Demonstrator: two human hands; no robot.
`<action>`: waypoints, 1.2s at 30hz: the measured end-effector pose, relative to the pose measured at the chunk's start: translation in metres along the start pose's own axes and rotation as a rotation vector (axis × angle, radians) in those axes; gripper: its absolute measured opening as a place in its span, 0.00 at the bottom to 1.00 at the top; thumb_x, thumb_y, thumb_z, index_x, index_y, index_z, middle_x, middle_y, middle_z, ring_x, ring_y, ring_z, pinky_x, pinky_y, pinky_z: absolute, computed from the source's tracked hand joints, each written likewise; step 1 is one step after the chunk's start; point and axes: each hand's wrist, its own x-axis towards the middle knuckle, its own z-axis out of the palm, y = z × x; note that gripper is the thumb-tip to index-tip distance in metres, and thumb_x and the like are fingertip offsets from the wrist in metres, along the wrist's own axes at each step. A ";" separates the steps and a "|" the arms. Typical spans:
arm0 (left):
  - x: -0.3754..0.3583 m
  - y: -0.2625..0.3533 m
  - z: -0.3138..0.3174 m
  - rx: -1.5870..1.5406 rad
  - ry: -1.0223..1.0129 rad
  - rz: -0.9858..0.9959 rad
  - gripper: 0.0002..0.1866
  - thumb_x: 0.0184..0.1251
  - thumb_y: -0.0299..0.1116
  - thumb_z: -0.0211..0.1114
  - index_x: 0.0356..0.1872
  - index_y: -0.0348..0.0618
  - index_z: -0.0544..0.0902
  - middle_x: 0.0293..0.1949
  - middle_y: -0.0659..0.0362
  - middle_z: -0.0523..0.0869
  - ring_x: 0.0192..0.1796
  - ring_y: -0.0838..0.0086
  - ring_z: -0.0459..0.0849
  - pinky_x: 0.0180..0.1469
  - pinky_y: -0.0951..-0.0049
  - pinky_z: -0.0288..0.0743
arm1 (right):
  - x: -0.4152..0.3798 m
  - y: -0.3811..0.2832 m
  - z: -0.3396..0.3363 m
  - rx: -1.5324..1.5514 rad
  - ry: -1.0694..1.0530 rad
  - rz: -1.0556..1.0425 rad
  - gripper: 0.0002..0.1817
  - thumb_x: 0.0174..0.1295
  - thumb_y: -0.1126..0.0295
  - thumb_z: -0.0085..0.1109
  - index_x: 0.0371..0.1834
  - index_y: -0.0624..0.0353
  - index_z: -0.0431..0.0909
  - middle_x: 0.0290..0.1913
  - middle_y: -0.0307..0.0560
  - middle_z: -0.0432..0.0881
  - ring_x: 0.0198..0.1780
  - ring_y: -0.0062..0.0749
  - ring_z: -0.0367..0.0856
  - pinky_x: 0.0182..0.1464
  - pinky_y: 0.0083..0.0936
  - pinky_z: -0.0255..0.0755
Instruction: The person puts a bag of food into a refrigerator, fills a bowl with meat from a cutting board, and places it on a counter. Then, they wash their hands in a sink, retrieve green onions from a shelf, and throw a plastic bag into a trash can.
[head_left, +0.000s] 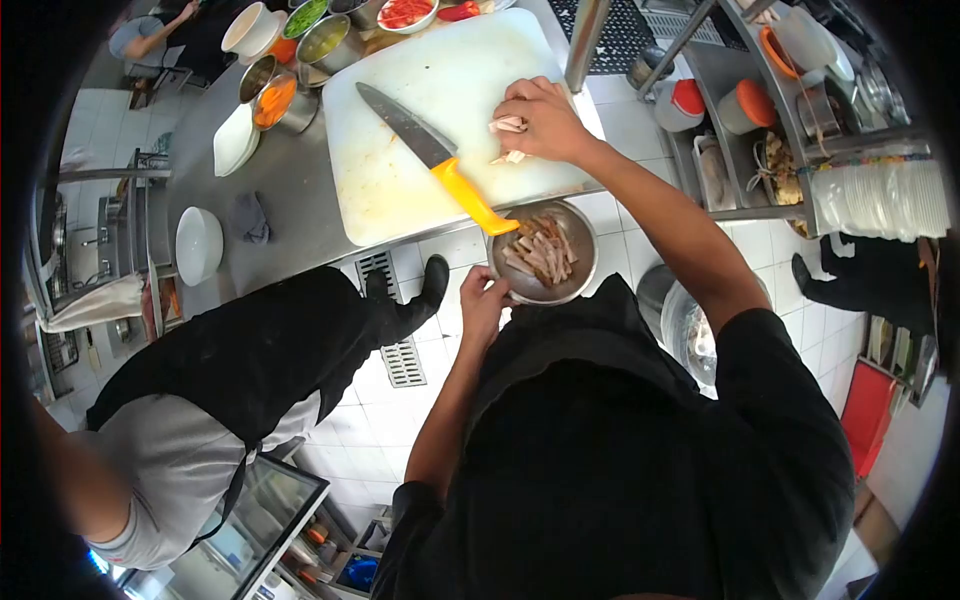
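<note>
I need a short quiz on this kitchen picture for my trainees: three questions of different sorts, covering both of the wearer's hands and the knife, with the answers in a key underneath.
1. True or false: the yellow-handled knife lies on the cutting board, in neither of the wearer's hands.

2. Short answer: what container does the left hand hold, and what is inside it?

3. Multiple choice: where is the right hand?
A) inside the white bowl
B) over the cutting board
C) on the yellow-handled knife

Key
1. True.
2. A metal bowl with strips in it.
3. B, holding pale pieces.
</note>
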 end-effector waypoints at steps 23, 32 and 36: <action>0.005 -0.002 0.027 -0.003 -0.102 -0.091 0.07 0.58 0.18 0.59 0.33 0.42 0.71 0.32 0.57 0.82 0.30 0.74 0.82 0.30 0.74 0.82 | -0.145 -0.083 -0.036 0.322 0.040 0.159 0.07 0.48 0.79 0.64 0.32 0.59 0.81 0.38 0.48 0.81 0.41 0.48 0.79 0.44 0.36 0.75; -0.001 -0.005 0.027 0.004 -0.084 -0.038 0.07 0.58 0.17 0.58 0.32 0.41 0.71 0.34 0.57 0.82 0.30 0.73 0.83 0.29 0.74 0.82 | 0.013 -0.008 0.012 -0.003 0.148 0.009 0.08 0.48 0.79 0.55 0.31 0.60 0.81 0.36 0.53 0.80 0.45 0.46 0.78 0.50 0.39 0.72; -0.002 -0.007 0.023 0.007 -0.064 -0.028 0.08 0.58 0.17 0.58 0.32 0.41 0.71 0.34 0.57 0.82 0.30 0.74 0.83 0.29 0.76 0.82 | 0.004 -0.008 0.013 -0.107 -0.033 0.021 0.09 0.45 0.78 0.56 0.30 0.60 0.81 0.37 0.52 0.79 0.48 0.45 0.75 0.53 0.37 0.70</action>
